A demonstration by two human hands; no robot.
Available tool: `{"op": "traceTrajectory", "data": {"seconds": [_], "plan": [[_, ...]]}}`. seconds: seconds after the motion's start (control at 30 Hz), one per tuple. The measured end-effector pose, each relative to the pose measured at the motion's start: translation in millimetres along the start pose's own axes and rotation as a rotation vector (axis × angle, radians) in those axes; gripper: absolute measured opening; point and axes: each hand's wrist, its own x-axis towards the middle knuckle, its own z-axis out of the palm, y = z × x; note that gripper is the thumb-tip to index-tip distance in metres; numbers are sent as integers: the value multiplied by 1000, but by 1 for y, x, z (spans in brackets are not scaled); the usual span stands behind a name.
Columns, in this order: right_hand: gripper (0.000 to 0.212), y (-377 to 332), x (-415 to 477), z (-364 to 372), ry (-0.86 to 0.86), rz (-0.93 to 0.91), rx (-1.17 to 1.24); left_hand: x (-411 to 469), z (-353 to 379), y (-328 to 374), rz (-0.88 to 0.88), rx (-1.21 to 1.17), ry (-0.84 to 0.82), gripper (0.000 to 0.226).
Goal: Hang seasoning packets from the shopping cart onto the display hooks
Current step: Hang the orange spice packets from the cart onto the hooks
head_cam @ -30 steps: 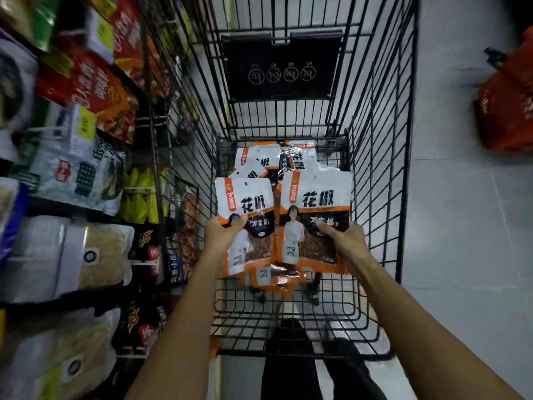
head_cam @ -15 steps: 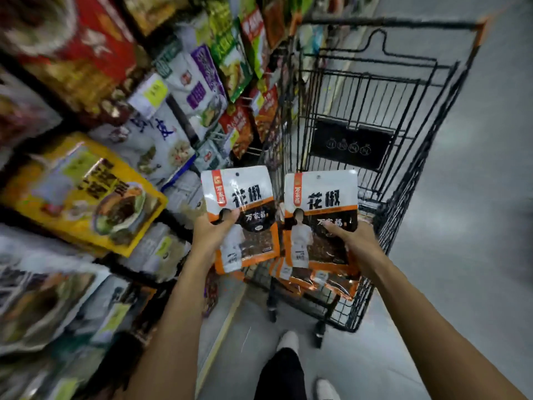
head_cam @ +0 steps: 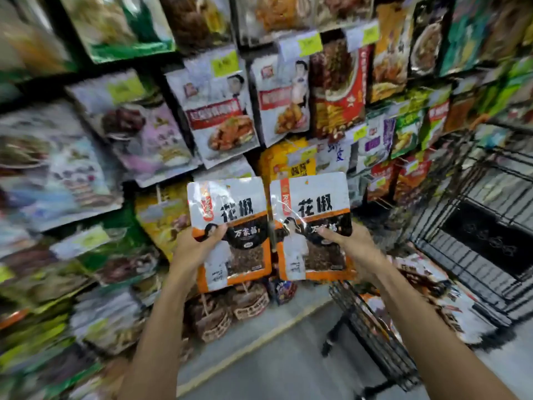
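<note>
White-topped glossy plastic is being shown on two matching seasoning packets, each printed with bold black characters, an orange border and a clear window of dark brown spice. The left packet point(head_cam: 230, 232) is being gripped at its lower left side by the left hand point(head_cam: 193, 252), with the thumb pressed on its face. The right packet point(head_cam: 313, 226) is being held the same way at its lower right side by the right hand point(head_cam: 357, 249). Both are being held upright, edges nearly touching, in front of the display wall point(head_cam: 219, 111), whose hanging bags are being blurred. Yellow and white bags directly behind the pair are being partly covered. The black wire shopping cart point(head_cam: 490, 238) is being seen at the right, with more packets point(head_cam: 424, 275) lying inside it. Open grey floor point(head_cam: 288, 365) is being left below the arms, crossed by a yellow line point(head_cam: 253, 346).
</note>
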Motion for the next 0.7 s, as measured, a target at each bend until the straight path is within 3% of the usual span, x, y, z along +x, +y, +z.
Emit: {"op": "traceTrajectory", "data": {"seconds": [0.1, 0.23, 0.4, 0.5, 0.7], "plan": [[15, -19, -15, 71, -150, -51, -3, -31, -84, 3, -25, 18, 146, 46], [21, -29, -49, 175, -306, -73, -6, -84, -195, 7, 21, 23, 281, 29], [22, -41, -121, 304, -537, -104, -5, -146, -328, 0, 44, -15, 404, 33], [36, -44, -156, 374, -591, -124, -1, -173, -395, -11, 28, 2, 499, 41], [30, -51, -202, 490, -728, -140, -17, -216, -499, -27, -16, 24, 689, 48]]}}
